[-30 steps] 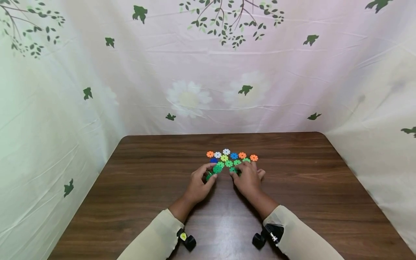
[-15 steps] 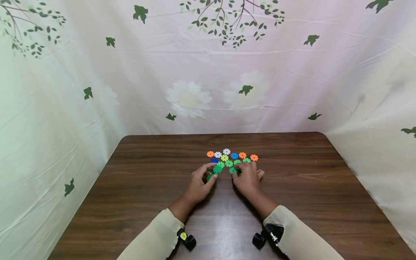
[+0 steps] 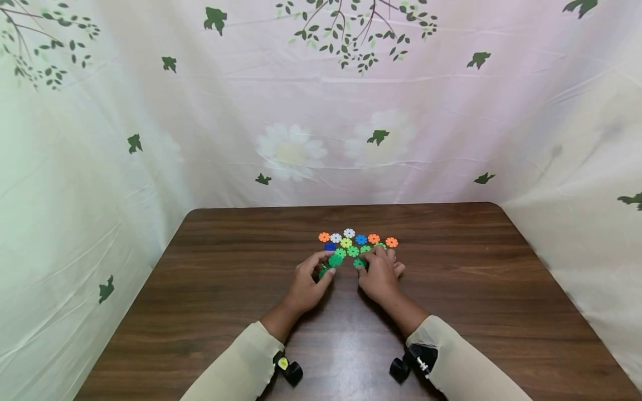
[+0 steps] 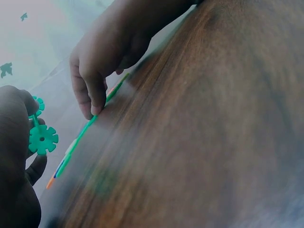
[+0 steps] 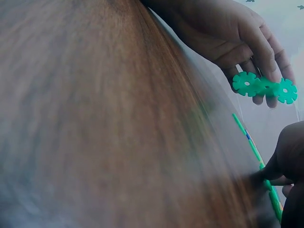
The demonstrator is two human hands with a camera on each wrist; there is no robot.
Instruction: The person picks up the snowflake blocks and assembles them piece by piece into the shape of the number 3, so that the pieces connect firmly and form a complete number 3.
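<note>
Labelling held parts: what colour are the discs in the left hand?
Green; the discs in the left hand show best in the right wrist view.

Wood-grain table (image 3: 200,289); pale cloth (image 3: 321,100) behind, printed leafy branches (image 3: 371,20), flowers (image 3: 291,152), probably birds (image 3: 215,20).

Left fingers (image 4: 37,167) hold green discs (image 4: 42,139), right fingers (image 4: 97,95) pinch edge-on pieces (image 4: 82,132)

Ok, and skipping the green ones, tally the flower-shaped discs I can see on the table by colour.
Orange discs: 3
White discs: 2
Blue discs: 2, one darker and partly covered
Yellow disc: 1
Total: 8
</note>
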